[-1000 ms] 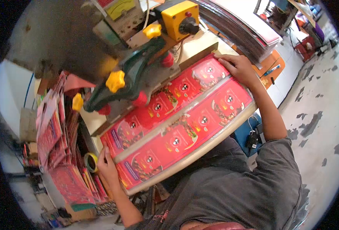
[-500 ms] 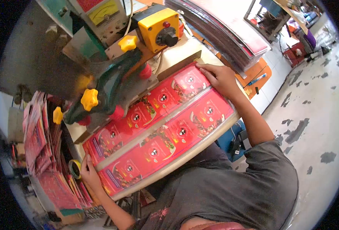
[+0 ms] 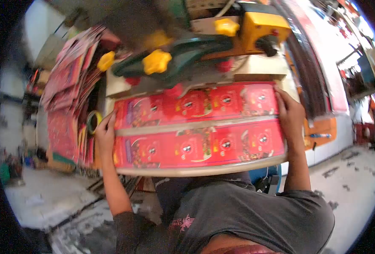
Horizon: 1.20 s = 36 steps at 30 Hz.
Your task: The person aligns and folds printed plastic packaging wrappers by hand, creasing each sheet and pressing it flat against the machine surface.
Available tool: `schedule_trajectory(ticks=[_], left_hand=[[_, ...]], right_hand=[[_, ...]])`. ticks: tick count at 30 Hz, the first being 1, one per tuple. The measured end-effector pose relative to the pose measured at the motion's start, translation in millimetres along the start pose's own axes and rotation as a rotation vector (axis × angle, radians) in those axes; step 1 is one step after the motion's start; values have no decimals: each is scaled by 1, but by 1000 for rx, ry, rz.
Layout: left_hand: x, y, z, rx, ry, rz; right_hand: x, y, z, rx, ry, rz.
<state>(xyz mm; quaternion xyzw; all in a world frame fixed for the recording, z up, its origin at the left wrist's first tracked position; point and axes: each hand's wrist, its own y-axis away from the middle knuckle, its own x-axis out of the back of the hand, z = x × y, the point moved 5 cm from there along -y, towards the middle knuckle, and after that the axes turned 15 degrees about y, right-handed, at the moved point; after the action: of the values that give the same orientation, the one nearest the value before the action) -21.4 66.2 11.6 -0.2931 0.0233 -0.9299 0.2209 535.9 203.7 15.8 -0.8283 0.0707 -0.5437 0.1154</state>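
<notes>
A red printed packaging sheet [image 3: 232,144] lies flat on a pale worktop, with two rows of repeated food labels parted by a pale strip. My left hand [image 3: 106,130] holds its left edge, fingers together. At the right edge, my right hand [image 3: 291,113] has its fingers along the border, thumb side toward the far corner. Beyond the sheet stands a machine with a dark green bar [image 3: 204,45], yellow star knobs [image 3: 157,62] and red feet. The sheet's far edge lies close to the machine's plate; whether it reaches beneath cannot be made out.
Stacked red printed sheets [image 3: 66,82] stand on the left, with a yellow tape roll [image 3: 94,122] beside them. A yellow control box [image 3: 266,27] is at the back right. Further right are a tall pile of sheets [image 3: 308,63] and a blue pen-like item [image 3: 320,135].
The view has turned, so the sheet now appears nearly level instead of slanted. Both hands stay at the sheet's two ends.
</notes>
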Motion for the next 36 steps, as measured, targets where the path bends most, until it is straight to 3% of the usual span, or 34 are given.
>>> schedule_trajectory(ticks=[9, 17, 25, 28, 36], left_hand=[[-4, 1, 9, -1, 54, 0], [-3, -4, -13, -94, 132, -6], [5, -10, -18, -51, -3, -49], [5, -12, -4, -165, -22, -36], [2, -13, -17, -116, -99, 75]], right_hand=[[4, 1, -10, -41, 27, -94], [-6, 1, -1, 57, -37, -76], [-15, -4, 15, 81, -79, -94], [-13, -3, 4, 75, -58, -105], [-19, -3, 9, 77, -126, -111]])
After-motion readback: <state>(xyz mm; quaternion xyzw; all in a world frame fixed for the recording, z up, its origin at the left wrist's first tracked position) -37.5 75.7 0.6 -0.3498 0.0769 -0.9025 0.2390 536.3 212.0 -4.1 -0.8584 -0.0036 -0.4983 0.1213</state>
